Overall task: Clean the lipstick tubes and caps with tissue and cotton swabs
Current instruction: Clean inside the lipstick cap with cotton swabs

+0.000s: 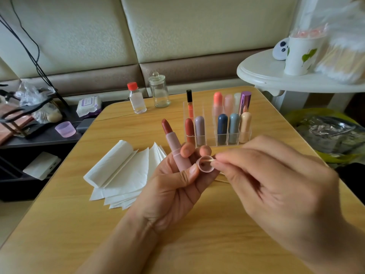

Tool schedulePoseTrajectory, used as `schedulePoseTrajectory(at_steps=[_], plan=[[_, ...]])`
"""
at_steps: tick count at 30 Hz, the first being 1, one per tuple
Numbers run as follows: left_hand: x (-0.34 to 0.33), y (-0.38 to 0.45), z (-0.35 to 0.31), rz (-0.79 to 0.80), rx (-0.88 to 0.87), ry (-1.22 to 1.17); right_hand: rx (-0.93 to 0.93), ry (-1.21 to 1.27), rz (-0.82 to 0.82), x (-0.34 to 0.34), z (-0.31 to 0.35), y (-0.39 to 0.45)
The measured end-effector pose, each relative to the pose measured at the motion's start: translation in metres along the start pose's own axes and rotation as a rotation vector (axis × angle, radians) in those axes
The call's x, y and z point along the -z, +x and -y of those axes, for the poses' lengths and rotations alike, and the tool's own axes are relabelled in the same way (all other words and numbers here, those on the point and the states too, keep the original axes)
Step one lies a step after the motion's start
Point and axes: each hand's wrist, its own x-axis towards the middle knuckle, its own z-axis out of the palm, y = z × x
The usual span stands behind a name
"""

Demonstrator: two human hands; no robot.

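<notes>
The left hand [173, 186] is raised palm-up over the wooden table [197, 224], its fingers curled round two things at once: an open pink lipstick [174, 147], held nearly upright with its brick-red bullet bare at the top and leaning slightly left, and the matching pink cap [206, 164], pinned between thumb and fingertips with its open mouth turned toward the camera. The right hand [276, 175] comes in from the right, thumb and forefinger pinching a thin wooden cotton swab [211, 160] whose tip reaches into the cap's mouth; the far end of the stick pokes out just below the fingers. The tip itself is too small and blurred to make out. On the table behind and left of the left hand lies a fanned stack of white tissues [122, 175], the top sheet partly rolled over. Farther back stands a clear acrylic organizer [209, 135] holding capped lipsticks in upright slots, with an orange lip gloss [190, 105] at its rear left corner. Near the table's back edge are a small clear bottle [136, 99] with a red top and, just to its right, an empty glass jar [159, 91] with a lid. On the white side table [276, 76] at the right stands a paper cup [300, 56], with a bag of cotton swabs [343, 58] beside it.
</notes>
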Motion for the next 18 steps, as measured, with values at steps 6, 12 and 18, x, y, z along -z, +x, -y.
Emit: schedulePoseTrajectory(at_steps=[6,12,18], plan=[[-0.0018,-0.0023,-0.0018,-0.028,0.007,0.084,-0.194,0.388,0.082,0.0,0.0026,0.005],[-0.001,-0.0007,-0.0012,0.016,0.025,0.032,-0.148,0.239,0.053,-0.0034,-0.0012,0.0051],[-0.0016,-0.0004,0.0013,0.03,0.021,0.037,0.031,-0.035,-0.018,-0.0031,0.0036,0.0015]])
